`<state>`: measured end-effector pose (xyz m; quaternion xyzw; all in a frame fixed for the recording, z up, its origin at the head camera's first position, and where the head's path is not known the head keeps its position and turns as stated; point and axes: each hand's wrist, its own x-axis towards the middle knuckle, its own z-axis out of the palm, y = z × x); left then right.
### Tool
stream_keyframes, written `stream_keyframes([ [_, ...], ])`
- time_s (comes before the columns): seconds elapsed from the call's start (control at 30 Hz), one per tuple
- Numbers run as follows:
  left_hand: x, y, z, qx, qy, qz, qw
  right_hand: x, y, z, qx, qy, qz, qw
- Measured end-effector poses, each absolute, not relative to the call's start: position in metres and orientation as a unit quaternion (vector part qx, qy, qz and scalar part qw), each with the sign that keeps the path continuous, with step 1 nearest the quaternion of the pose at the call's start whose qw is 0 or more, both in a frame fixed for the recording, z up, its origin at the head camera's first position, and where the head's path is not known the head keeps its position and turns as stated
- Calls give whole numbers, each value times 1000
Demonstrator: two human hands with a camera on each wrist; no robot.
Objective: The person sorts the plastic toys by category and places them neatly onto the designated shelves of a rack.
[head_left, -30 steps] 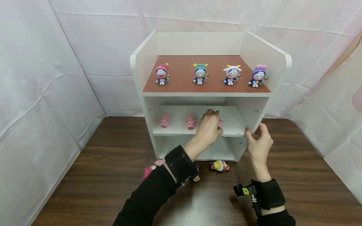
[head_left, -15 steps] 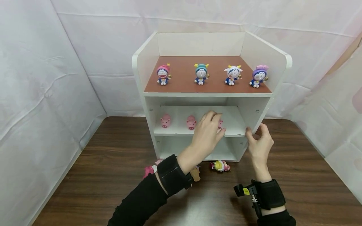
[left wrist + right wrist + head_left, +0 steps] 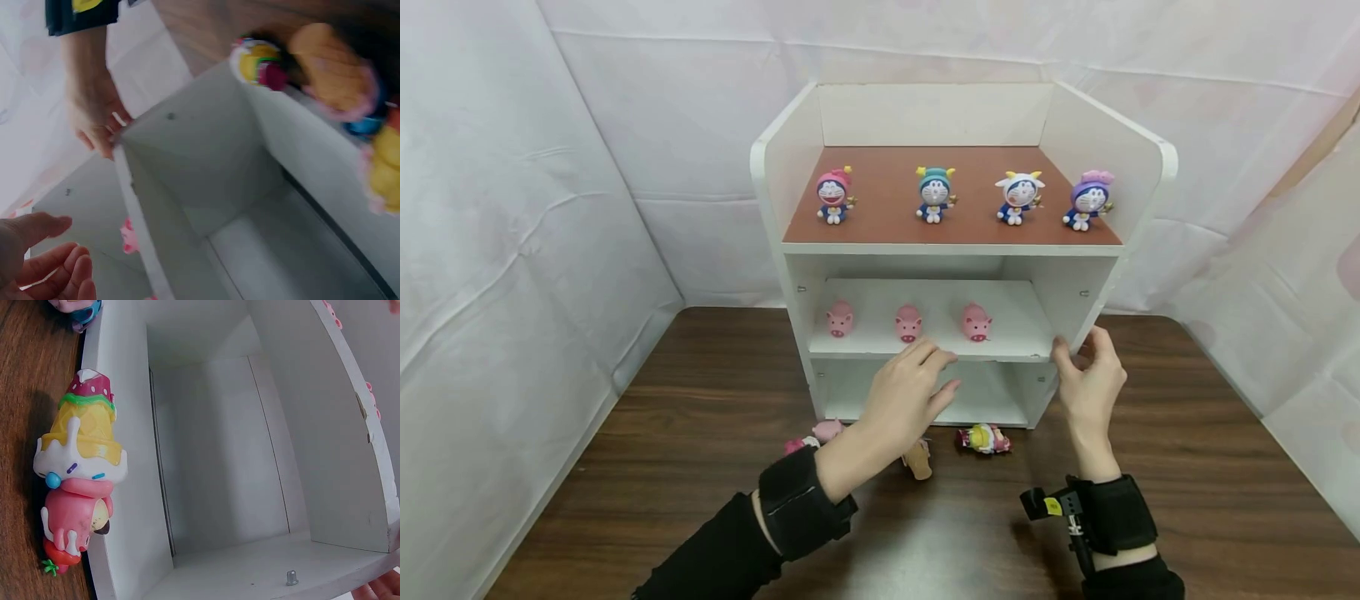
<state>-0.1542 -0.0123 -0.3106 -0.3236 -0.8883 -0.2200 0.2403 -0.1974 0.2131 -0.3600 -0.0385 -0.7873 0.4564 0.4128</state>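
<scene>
My left hand [image 3: 904,398] hangs with loosely bent, apart fingers in front of the middle shelf [image 3: 1015,317], holding nothing. Three pink pig figurines stand there in a row: a left pig [image 3: 840,318], a middle pig [image 3: 908,317] close beyond my fingertips, and a right pig [image 3: 977,323]. With thumb and fingers, my right hand [image 3: 1092,383] grips the right side edge of the white shelf unit [image 3: 951,249] at middle-shelf height. Both hands also show in the left wrist view, the left hand [image 3: 50,272] low at the left and the right hand [image 3: 94,115] on the panel.
On the brown top shelf [image 3: 880,175] stand several blue figurines in hats, such as the purple-hatted one [image 3: 1086,200]. An ice-cream-cone figurine [image 3: 81,450] lies before the unit. A tan figurine [image 3: 917,458] and a pink pig [image 3: 828,430] lie on the wooden table [image 3: 970,533].
My left hand has let go of the right pig and drawn back down and left, so that pig now shows fully. The right hand has kept its grip on the side panel.
</scene>
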Motion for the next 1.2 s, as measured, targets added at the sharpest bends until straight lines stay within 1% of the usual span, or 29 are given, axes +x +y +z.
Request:
stream_keyframes([
  [0.17, -152, -35, -322, -329, -893, -209, 225, -198, 212, -360, -34, -788, 456, 413],
  [0.33, -156, -55, -336, -323, -900, -197, 218, -198, 213, -360, -39, -788, 455, 412],
  [0.43, -156, -65, -343, -315, -909, -182, 205, -198, 213, -360, -42, -788, 455, 413],
  [0.53, -157, -74, -350, -290, -925, -159, 185, -198, 214, -360, -43, -787, 454, 415],
  [0.83, -152, -94, -372, -177, -973, -86, 121, -197, 215, -361, -49, -787, 454, 414],
  [1.2, -157, -103, -404, -134, -982, -81, 106, -197, 213, -361, -47, -785, 462, 410],
])
